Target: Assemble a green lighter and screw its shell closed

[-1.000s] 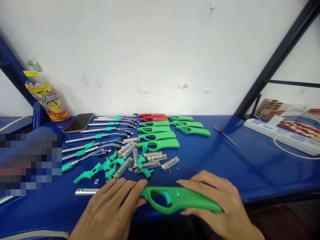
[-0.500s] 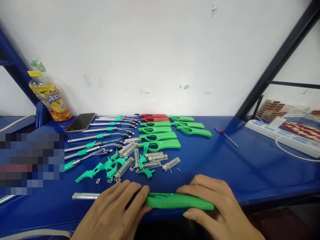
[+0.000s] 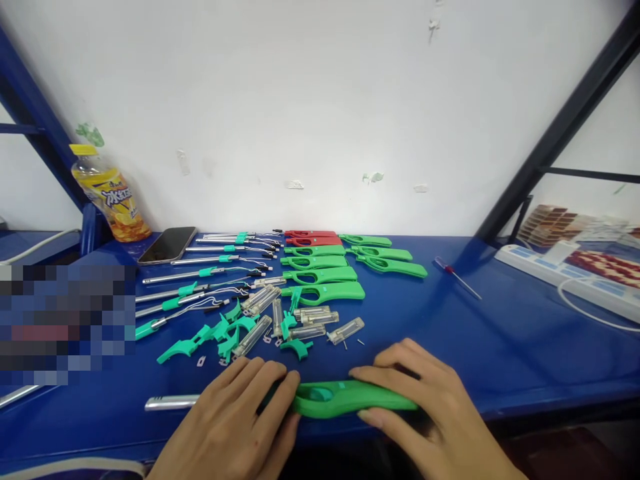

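A green lighter body (image 3: pixel 350 398) lies across the front edge of the blue table, with a silver metal tube (image 3: pixel 171 403) sticking out to the left. My left hand (image 3: pixel 240 413) is wrapped round the joint between tube and body, its fingers closed. At the right end, my right hand (image 3: pixel 425 407) grips the green handle between thumb and fingers. A teal piece shows inside the body's opening. Behind the hands lie teal triggers (image 3: pixel 220 330) and clear fuel tanks (image 3: pixel 346 330). Several green handles (image 3: pixel 327 292) and red handles (image 3: pixel 313 241) are lined up farther back.
Metal tubes with wires (image 3: pixel 183 275) lie left of the handles. A phone (image 3: pixel 168 245) and a tilted drink bottle (image 3: pixel 114 200) are at the back left. A screwdriver (image 3: pixel 457 277) and a white power strip (image 3: pixel 565 277) are on the right. Small metal clips (image 3: pixel 201 361) are scattered nearby.
The green body has rolled slightly between my hands, so more of its opening shows. My right hand has shifted a little. The whole view has moved slightly.
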The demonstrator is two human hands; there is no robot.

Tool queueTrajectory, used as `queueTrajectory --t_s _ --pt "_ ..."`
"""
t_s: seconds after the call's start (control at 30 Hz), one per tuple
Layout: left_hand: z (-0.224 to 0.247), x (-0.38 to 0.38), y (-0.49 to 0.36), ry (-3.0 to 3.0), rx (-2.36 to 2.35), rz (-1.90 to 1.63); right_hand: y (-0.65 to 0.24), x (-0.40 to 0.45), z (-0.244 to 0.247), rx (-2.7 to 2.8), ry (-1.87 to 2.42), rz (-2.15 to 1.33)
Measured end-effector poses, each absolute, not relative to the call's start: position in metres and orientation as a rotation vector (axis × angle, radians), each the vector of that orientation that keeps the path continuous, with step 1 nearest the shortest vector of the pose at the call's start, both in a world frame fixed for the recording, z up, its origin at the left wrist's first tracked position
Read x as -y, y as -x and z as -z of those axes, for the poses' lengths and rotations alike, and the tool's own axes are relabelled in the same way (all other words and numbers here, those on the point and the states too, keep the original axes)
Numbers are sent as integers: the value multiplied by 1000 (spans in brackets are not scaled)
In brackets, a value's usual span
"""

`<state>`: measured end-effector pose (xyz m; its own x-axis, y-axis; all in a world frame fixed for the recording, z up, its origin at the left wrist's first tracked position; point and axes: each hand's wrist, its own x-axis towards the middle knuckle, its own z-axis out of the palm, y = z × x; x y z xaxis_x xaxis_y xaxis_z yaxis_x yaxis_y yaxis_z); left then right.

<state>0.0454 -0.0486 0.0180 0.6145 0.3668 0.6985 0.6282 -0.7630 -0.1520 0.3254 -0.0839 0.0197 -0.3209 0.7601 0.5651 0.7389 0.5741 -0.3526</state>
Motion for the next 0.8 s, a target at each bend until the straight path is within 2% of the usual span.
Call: queueTrajectory --t_s 0.8 --pt "-11 49 -38 2513 794 781 -327 79 -19 2131 1207 -14"
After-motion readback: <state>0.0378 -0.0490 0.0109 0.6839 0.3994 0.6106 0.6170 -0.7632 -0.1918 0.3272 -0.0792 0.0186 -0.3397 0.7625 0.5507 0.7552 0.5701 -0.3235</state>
